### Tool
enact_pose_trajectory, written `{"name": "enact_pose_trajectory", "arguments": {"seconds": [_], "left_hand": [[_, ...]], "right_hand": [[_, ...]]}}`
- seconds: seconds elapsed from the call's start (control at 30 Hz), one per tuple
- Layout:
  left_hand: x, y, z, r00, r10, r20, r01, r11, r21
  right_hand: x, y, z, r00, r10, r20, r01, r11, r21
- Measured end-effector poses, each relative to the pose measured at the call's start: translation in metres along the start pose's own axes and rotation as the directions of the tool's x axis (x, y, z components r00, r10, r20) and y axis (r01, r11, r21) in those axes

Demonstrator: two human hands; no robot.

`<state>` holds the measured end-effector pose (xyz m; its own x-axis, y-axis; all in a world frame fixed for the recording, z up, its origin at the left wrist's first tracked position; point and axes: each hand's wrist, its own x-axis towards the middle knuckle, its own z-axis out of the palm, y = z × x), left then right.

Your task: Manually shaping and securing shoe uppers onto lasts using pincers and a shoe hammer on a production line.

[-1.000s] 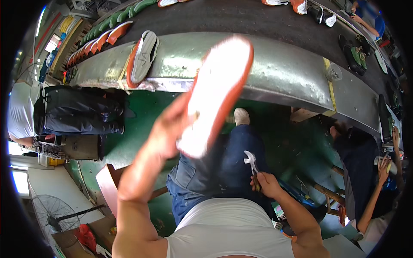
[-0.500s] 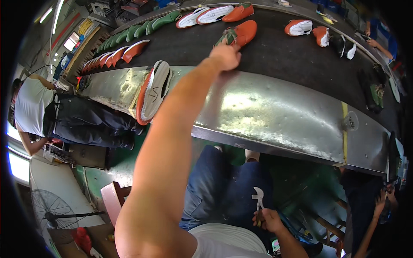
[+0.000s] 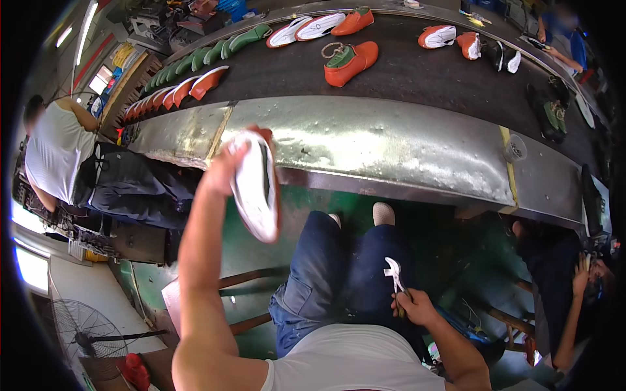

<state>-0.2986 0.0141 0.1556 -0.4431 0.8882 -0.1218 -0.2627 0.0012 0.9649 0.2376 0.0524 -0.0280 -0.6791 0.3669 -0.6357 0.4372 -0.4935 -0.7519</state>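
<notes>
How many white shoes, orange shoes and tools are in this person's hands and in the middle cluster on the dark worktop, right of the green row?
White shoe in left hand: 1
Other white shoes: 2
Orange shoes: 2
Tool in right hand: 1
Total: 6

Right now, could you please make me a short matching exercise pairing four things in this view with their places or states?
1. Left hand
2. Right hand
3. Wire-caged fan
4. Clear cup

A. on the metal ledge, near a yellow strip
B. holding a metal-headed tool
C. holding a white-and-orange shoe
D. at the picture's lower left

Pairs: 1-C; 2-B; 3-D; 4-A
</notes>
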Motion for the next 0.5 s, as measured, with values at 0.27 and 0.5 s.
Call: {"name": "enact_pose_trajectory", "arguments": {"seconds": [0.27, 0.5], "left_hand": [[-0.156, -0.198, 0.143, 0.983, -0.127, 0.135, 0.132, 0.991, -0.027], [-0.148, -0.199, 0.133, 0.943, -0.085, 0.322, 0.129, 0.985, -0.116]], "right_hand": [[0.034, -0.106, 0.067, 0.585, -0.811, 0.014, 0.649, 0.457, -0.609], [0.047, -0.136, 0.062, 0.751, -0.650, 0.114, 0.561, 0.537, -0.630]]}}
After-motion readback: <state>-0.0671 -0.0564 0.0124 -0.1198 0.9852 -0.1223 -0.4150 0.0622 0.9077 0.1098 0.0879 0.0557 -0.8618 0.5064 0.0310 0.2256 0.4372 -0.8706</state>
